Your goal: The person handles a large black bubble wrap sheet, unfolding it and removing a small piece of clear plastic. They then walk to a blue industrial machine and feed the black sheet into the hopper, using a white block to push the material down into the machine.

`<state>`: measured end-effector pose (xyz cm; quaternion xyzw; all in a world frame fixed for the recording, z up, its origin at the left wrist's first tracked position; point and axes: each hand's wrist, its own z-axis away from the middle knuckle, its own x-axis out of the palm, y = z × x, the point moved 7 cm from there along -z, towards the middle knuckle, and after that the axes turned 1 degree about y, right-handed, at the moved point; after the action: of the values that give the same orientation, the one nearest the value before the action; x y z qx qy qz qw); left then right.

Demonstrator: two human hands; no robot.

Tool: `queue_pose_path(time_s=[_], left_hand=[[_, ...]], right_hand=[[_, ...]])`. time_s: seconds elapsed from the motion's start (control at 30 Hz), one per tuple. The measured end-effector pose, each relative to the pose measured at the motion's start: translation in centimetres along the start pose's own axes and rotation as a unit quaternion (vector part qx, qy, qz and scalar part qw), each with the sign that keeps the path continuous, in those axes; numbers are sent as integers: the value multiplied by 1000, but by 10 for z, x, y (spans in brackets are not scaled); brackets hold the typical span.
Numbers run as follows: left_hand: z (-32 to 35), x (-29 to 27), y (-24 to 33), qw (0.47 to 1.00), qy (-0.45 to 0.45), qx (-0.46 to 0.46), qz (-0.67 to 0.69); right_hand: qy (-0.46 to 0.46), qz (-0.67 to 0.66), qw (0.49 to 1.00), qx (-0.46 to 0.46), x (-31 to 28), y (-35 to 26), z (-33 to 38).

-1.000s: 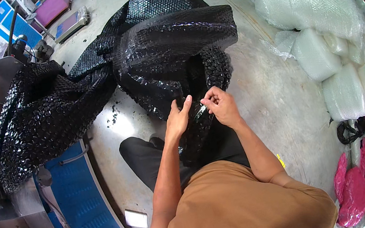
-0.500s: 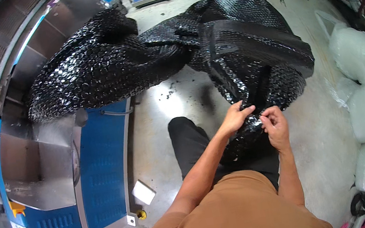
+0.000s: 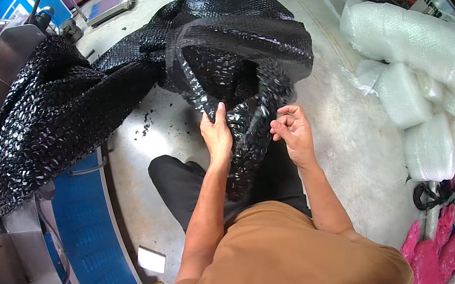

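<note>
A long sheet of black bubble wrap (image 3: 239, 61) lies in bunched, twisted folds in front of me, its near end hanging down by my legs. My left hand (image 3: 216, 135) is closed on a folded edge of it, thumb on top. Beside the wrap's right edge is my right hand (image 3: 295, 132), with thumb and forefinger brought together in a pinch and the other fingers curled. Whatever lies between those fingertips is too small to make out. The wrap near this hand is smeared by motion.
At left stands a blue and metal machine (image 3: 93, 244), with part of the wrap over its metal side. Rolls of clear bubble wrap (image 3: 408, 91) and pink plastic (image 3: 440, 245) pile up at right. A platform scale (image 3: 110, 6) sits far back; a white piece (image 3: 151, 259) lies on the floor.
My view has turned rightward, so the scene sits further left. My hands have moved apart, and the wrap between them has opened out somewhat. The left hand keeps its hold.
</note>
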<state>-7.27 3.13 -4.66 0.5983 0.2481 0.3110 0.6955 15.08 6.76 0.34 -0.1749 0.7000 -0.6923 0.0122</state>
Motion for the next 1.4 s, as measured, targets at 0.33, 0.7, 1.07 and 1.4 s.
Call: queue_pose_path(time_s=[0.33, 0.7, 1.07, 1.4], left_hand=[[26, 11, 38, 995, 38, 96, -3], [26, 20, 29, 996, 11, 92, -4], [-5, -7, 9, 995, 60, 84, -2], [-39, -53, 14, 987, 109, 105, 58]], right_hand=[[-2, 282, 959, 1, 19, -8, 25], [-52, 304, 951, -17, 22, -1, 21], [-63, 92, 989, 93, -23, 18, 39], [-24, 196, 966, 165, -92, 31, 37]])
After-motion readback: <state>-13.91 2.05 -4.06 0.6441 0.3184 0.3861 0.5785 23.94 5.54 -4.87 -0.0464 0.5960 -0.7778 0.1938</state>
